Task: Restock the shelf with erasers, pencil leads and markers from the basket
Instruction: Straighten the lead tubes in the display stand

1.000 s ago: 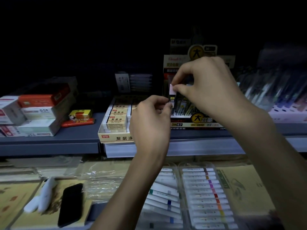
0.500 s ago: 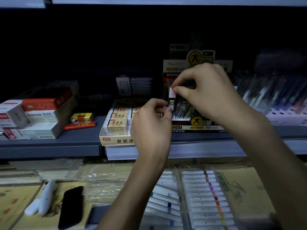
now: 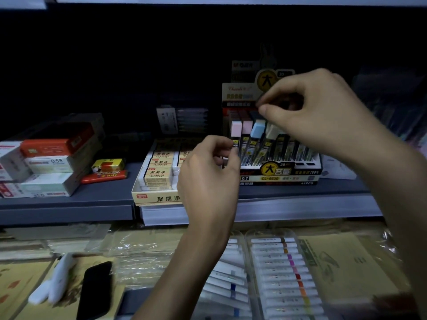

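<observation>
Right hand fingers narrowly pinched above the black-and-yellow cardboard pencil-lead display box; left hand fingers curled beside it; whether either holds anything, I cannot tell.

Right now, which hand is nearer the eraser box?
Left. The left hand overlaps the eraser box at its right edge; the right hand hovers over the pencil lead display.

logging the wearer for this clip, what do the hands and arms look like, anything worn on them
The left hand and right hand are bare: no gloves, no rings that show. The left forearm and right forearm are bare too, with no sleeve, watch or bracelet in view down to the frame's edge. The light is dim, so finer marks cannot be told.
</observation>
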